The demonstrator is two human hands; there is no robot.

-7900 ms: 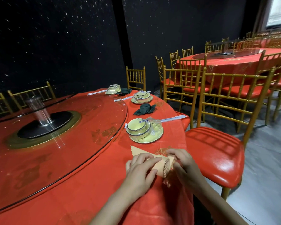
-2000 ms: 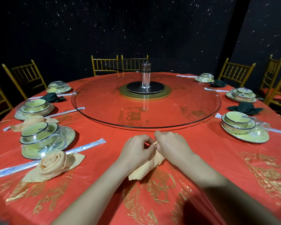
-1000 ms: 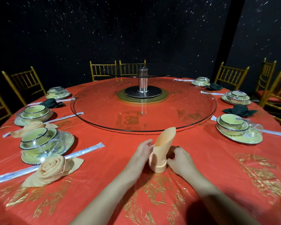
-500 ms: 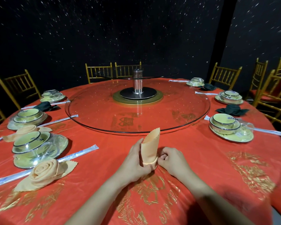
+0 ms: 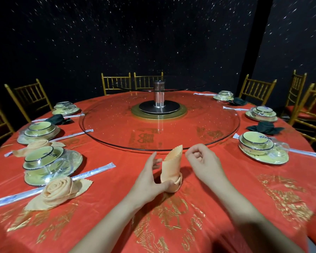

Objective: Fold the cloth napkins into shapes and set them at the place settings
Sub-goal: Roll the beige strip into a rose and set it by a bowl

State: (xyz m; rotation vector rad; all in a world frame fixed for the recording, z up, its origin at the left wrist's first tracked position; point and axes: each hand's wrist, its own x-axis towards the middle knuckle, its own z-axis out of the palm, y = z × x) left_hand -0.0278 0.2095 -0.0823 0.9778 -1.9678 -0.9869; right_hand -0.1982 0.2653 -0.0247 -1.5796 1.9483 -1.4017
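A peach cloth napkin (image 5: 171, 167), rolled into an upright cone with a cuffed base, stands on the red tablecloth in front of me. My left hand (image 5: 150, 181) grips its base from the left, thumb under the cuff. My right hand (image 5: 202, 161) hovers just right of the cone's tip, fingers loosely curled and holding nothing. A finished peach rose-shaped napkin (image 5: 58, 190) lies at the near-left place setting. A second rose napkin (image 5: 37, 145) lies farther left.
Wrapped bowl-and-plate sets stand at left (image 5: 51, 165) and right (image 5: 261, 147), with wrapped chopsticks (image 5: 91, 172) beside them. Dark green napkins (image 5: 264, 126) lie at farther settings. A glass turntable (image 5: 117, 125) fills the table's middle. Gold chairs (image 5: 255, 88) ring the table.
My right hand has let go of the cone's base and lifted up to the right of its tip. The left hand keeps hold of the base.
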